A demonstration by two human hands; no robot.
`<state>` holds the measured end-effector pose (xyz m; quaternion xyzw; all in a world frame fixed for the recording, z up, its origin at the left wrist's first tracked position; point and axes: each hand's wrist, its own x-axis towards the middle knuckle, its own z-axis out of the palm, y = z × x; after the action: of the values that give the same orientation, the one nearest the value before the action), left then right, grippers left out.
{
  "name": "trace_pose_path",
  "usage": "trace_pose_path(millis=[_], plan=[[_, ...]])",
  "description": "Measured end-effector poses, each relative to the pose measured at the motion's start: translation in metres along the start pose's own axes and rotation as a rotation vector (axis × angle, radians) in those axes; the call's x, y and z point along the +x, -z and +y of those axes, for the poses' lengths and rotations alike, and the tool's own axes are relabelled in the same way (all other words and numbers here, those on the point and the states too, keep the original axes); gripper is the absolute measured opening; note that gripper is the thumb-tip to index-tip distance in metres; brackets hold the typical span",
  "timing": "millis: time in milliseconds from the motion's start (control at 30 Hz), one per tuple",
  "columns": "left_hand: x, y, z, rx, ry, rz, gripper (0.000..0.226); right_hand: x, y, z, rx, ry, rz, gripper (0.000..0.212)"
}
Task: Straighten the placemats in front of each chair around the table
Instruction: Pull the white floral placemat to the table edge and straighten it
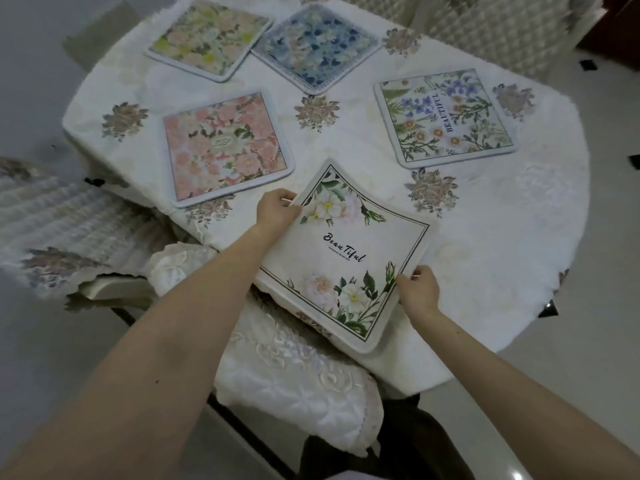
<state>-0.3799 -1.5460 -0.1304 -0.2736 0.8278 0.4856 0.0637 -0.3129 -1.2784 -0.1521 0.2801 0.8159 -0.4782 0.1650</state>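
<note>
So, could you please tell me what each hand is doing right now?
Left hand: closed on the white floral square placemat.
Right hand: closed on the same placemat.

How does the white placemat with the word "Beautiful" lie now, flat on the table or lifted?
Partly lifted: the white placemat curves, overhanging the table edge, with the left hand and right hand gripping opposite corners.

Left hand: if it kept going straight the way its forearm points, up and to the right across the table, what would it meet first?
The left hand already grips the white-flower placemat. Past that placemat's upper corner comes bare tablecloth, then probably the wildflower BEAUTIFUL placemat; depth is uncertain.
</note>
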Motion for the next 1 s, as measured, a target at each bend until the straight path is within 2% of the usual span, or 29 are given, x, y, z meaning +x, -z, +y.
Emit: trace_pose_path(millis=[167,267,333,433,533,600,700,1000], plan=[[0.011,-0.003,-0.019,-0.008,-0.032,-0.037,0.019,0.005,0.000,0.016,-0.161,0.068,0.027,0.010],[0.016,-0.007,-0.027,0.065,-0.079,-0.023,0.018,0.008,0.000,0.019,-0.271,0.137,0.013,0.015],[0.020,-0.009,-0.033,0.164,-0.121,0.002,0.022,0.011,0.001,0.019,-0.438,0.181,0.007,0.019],[0.024,-0.011,-0.040,0.447,-0.165,0.016,0.039,0.012,0.004,0.014,-0.693,0.198,0.034,0.024],[0.014,-0.015,-0.042,0.589,-0.268,0.020,0.055,0.010,0.005,0.008,-0.884,0.400,0.145,0.039],[0.005,-0.021,-0.042,0.638,-0.419,-0.036,0.062,0.007,0.001,0.007,-0.903,0.584,0.108,0.053],[-0.006,-0.032,-0.046,0.774,-0.613,-0.189,0.067,0.005,-0.008,0.013,-0.946,0.662,-0.036,0.073],[-0.015,-0.042,-0.050,0.821,-0.585,-0.227,0.061,0.010,-0.018,0.024,-1.051,0.664,-0.122,0.076]])
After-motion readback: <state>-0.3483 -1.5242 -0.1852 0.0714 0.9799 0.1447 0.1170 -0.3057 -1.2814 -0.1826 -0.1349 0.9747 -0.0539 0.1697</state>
